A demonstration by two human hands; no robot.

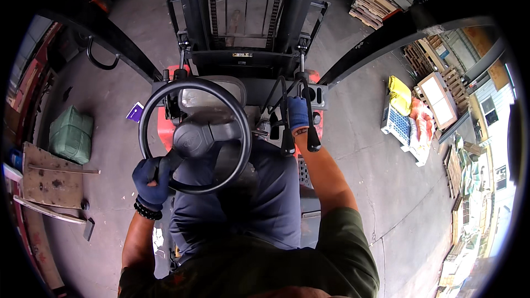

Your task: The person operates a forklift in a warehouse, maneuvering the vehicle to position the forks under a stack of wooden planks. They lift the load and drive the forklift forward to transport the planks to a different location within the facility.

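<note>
My left hand [151, 182], in a dark blue glove with dark beads at the wrist, is closed at the lower left of the black steering wheel [243, 111]. My right hand [298, 112], in a blue knit glove, reaches forward among the black control levers [313, 139] to the right of the wheel. Its fingertips point toward the dashboard and are mostly hidden, so whether it grips a lever shaft does not show. Ahead of the wheel stands the dark forklift mast [298, 8] with its chains.
Stacked wooden pallets [373, 6] lie ahead on the right. A blue pallet [398, 123] bears yellow and orange sacks. On the left are a green wrapped bale [71, 134] and a wooden board [54, 185]. A purple packet [134, 112] lies on the concrete floor.
</note>
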